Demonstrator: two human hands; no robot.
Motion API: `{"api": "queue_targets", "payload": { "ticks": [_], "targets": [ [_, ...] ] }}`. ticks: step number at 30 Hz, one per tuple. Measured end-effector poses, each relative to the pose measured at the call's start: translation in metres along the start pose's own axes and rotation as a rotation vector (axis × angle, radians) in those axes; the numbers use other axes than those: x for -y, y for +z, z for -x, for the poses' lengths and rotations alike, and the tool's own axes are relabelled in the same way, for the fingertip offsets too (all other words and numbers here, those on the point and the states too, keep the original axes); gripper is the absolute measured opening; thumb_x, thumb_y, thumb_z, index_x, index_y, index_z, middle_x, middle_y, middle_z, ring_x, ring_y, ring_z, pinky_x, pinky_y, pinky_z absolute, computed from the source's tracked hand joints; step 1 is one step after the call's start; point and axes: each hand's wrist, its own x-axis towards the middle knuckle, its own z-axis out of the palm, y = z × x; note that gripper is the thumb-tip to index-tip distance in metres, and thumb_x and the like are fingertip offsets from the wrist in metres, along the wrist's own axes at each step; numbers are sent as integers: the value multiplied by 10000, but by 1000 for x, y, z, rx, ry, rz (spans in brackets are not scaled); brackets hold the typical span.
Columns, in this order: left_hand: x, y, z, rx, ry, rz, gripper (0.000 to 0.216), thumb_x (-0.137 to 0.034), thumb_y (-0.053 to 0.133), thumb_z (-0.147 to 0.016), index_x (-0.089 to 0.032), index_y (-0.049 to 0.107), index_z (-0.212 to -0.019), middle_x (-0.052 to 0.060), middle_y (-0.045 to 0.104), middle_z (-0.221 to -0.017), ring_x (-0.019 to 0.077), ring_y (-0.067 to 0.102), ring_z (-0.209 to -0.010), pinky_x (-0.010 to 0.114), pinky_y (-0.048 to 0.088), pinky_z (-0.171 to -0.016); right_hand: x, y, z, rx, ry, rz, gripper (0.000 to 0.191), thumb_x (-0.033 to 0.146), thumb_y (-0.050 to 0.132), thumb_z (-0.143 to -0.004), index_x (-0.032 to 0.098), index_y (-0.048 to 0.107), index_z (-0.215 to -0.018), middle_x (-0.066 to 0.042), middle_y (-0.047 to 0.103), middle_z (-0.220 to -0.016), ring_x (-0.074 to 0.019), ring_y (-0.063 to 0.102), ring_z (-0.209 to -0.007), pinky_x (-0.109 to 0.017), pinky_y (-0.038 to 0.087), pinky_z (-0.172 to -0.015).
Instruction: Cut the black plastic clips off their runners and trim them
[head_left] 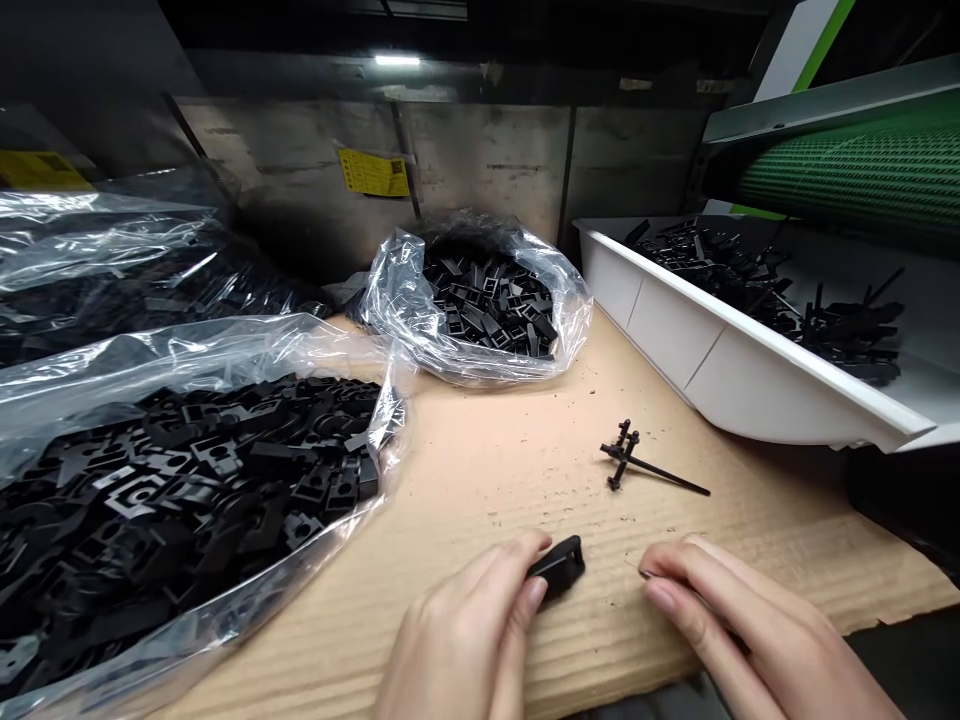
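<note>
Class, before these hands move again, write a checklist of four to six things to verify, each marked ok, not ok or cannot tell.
1. Left hand grips the black clip: ok, fingertips on it.
2. Right hand free of parts: cannot tell, fingers curled on the cardboard.
3. Sprue piece apart from both hands: ok.
4. Near bag open toward the hands: ok.
5. White tray holds black parts: ok.

Factory workstation, bagged black plastic parts [187, 480], green conveyor [847, 170], white tray [720, 350]
</note>
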Motion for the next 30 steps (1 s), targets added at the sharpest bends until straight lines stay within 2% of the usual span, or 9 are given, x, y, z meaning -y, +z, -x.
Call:
{"api": "queue_targets", "payload": {
  "ticks": [2,5,8,13,20,25,30],
  "targets": [
    [3,-1,-4,68,-43,51,273,-145,391,-834,-228,558,-1034,16,670,-909,170,631,-814,216,493,-705,-1,0,1,-52,-78,17,171,182,342,-865,216,508,-891,17,597,-648,-110,640,-668,-164,511,-608],
    [7,-2,-8,116,-101,118,277,-157,377,-839,-221,606,-981,31,656,-788,175,622,-728,226,498,-645,-3,0,1,-61,-203,121,218,159,320,-869,167,525,-942,-44,628,-739,-161,625,-685,-242,499,-553],
    [7,-1,-9,110,-134,157,282,-174,376,-845,-222,613,-990,40,642,-787,178,608,-736,233,488,-662,-3,-1,-6,26,-300,200,264,120,306,-857,109,543,-972,-91,618,-799,-190,594,-703,-277,484,-534],
    [7,0,-9,123,-146,188,287,-174,369,-851,-231,603,-1007,28,630,-819,172,598,-778,236,473,-697,1,-5,-23,144,-406,216,275,44,345,-789,93,572,-938,-63,567,-729,-168,532,-631,-284,461,-522],
    [10,1,-9,132,-140,172,287,-181,369,-848,-221,608,-1002,30,632,-806,181,605,-755,257,476,-658,8,-4,-34,133,-464,292,243,70,458,-708,106,603,-900,-42,552,-671,-163,496,-581,-281,417,-508],
    [8,0,-8,126,-121,154,304,-162,369,-840,-239,612,-1005,23,634,-789,177,610,-731,257,480,-655,12,-2,-39,62,-456,336,195,82,461,-677,123,626,-773,-41,544,-594,-166,474,-505,-286,368,-450],
    [7,1,-8,123,-127,153,317,-161,377,-831,-241,606,-1036,32,639,-776,186,614,-711,261,480,-625,25,-3,-47,120,-435,463,180,61,474,-599,150,605,-686,-39,508,-548,-175,464,-477,-280,325,-400]
  ]
}}
